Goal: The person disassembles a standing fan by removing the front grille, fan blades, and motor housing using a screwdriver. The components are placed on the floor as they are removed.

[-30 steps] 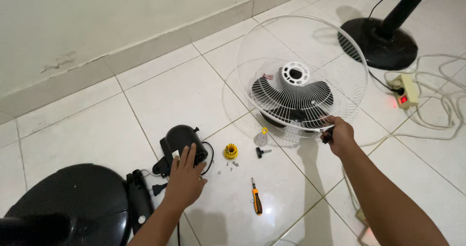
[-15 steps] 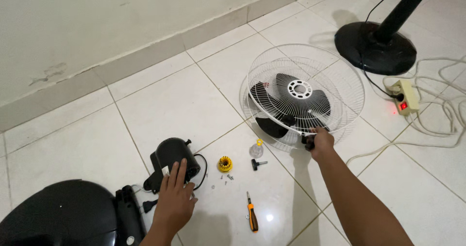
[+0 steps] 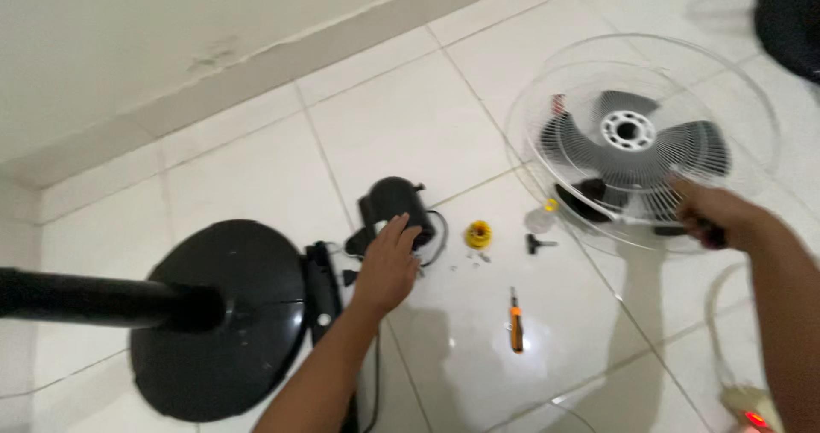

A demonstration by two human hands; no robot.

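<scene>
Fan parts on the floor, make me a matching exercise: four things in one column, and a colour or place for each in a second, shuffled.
Things:
1. motor housing
2. fan guard
3. screwdriver
4. plastic nut

Descriptions:
A. yellow, on the tile beside the motor
B. gripped at its rim by the right hand
C. orange handle, lying free on the floor
D. black, under the left hand

Pairs: 1-D, 2-B, 3-C, 4-A

I count two hands in view, one left hand (image 3: 386,266) and one right hand (image 3: 713,215). One wire fan guard (image 3: 642,138), one black motor housing (image 3: 395,207), one round stand base (image 3: 222,322), one yellow nut (image 3: 479,234), one screwdriver (image 3: 516,322).
</scene>
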